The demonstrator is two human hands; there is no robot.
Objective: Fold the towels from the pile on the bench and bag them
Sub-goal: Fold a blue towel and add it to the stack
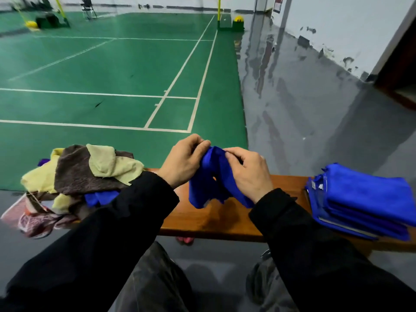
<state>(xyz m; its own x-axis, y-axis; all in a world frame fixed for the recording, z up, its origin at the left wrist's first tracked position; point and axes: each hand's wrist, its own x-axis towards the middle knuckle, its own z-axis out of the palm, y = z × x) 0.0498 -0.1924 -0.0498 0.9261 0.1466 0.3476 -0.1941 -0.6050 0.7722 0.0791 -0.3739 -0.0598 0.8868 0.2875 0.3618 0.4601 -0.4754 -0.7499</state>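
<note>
A blue towel (210, 181) hangs bunched above the middle of the wooden bench (216, 219). My left hand (183, 161) pinches its top edge on the left, and my right hand (246, 171) pinches the same edge right beside it. On the bench's left end lies the unfolded pile of towels (76, 176), brown, pale yellow, blue and pinkish ones mixed. A stack of folded blue towels (364, 199) sits on the bench's right end, on top of something flat and blue that may be a bag.
Beyond the bench stretches a green court floor (112, 75) with white lines, then grey floor (304, 97) to the right along a white wall. My knees are under the bench's near edge. A small pink item (185, 239) lies on the floor under the bench.
</note>
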